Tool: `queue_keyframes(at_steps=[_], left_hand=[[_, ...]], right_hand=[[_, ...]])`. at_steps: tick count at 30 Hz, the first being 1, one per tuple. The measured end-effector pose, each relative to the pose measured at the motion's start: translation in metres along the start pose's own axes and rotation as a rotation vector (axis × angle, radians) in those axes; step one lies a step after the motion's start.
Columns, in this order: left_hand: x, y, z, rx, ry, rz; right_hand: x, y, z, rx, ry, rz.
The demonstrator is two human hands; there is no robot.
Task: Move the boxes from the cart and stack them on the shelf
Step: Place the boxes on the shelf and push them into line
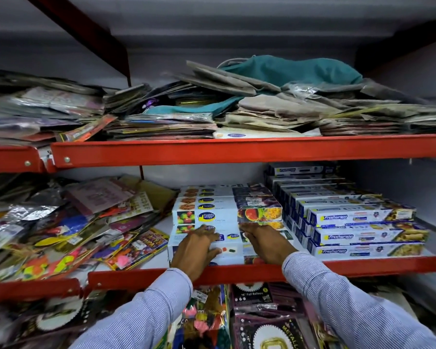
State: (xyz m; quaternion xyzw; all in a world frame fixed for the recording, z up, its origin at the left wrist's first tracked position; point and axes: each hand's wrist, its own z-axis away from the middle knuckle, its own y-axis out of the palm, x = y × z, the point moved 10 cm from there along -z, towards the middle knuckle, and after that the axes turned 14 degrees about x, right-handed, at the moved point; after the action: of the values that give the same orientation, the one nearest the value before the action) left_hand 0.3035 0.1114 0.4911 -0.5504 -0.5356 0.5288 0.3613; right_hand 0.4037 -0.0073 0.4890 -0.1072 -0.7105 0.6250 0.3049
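Observation:
On the middle red shelf lies a stepped stack of long white wrap boxes with fruit pictures. My left hand lies flat on the front face of the lowest boxes, fingers spread. My right hand presses against the same stack a little to the right, its fingertips under the edge of the box with the watermelon picture. Neither hand is wrapped around a box. To the right is a second stack of blue-and-white Freshwrapp boxes. The cart is out of view.
Loose foil balloon packets crowd the shelf's left part up to the white boxes. The upper shelf holds piles of flat packets and cloth bags. Below the middle shelf hang more balloon packs. A white wall stands at the right.

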Motion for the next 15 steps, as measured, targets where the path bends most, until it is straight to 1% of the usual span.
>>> queue_keyframes(at_steps=[2, 6, 9, 13, 15], left_hand=[[-0.008, 0.002, 0.011, -0.037, 0.027, -0.113], [-0.02, 0.003, 0.062, -0.158, 0.061, -0.137], [-0.026, 0.025, 0.112, -0.175, 0.08, -0.162], [-0.017, 0.094, 0.178, -0.02, 0.037, -0.13], [-0.008, 0.137, 0.207, 0.095, 0.004, -0.097]], right_hand=[[0.004, 0.005, 0.008, -0.037, 0.002, 0.042], [0.028, 0.013, 0.049, -0.172, -0.027, 0.114], [0.046, 0.04, 0.094, -0.212, -0.024, 0.108], [0.053, 0.12, 0.146, -0.093, -0.039, 0.092], [0.05, 0.169, 0.166, -0.009, -0.038, 0.078]])
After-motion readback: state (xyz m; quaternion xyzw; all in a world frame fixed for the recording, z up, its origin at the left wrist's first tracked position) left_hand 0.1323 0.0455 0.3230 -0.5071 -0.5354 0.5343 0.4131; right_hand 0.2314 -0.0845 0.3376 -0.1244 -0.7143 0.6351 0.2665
